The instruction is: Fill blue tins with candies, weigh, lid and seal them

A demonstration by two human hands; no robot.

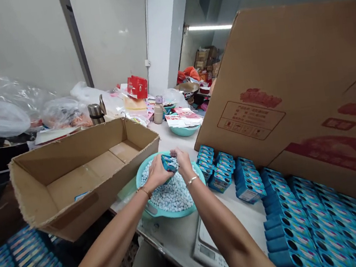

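Above a turquoise basin [137, 180] my left hand [156, 173] is closed around a small blue box [169, 163]. The basin is filled with small pale blue and white pellets [174, 194]. Close to the box's right side is my right hand [183, 159], its fingers bent and drawn together near the top of the box. Whatever those fingers hold is too small or too hidden to make out. Standing in rows right of the basin are several similar blue boxes [248, 181].
An open cardboard carton [87, 171] stands left of the basin, with a blue piece inside. A digital scale [208, 252] sits at the table's front edge. A big carton [306, 90] rises behind the box rows. More blue packs [37, 261] lie lower left. A steel flask [96, 113] stands behind.
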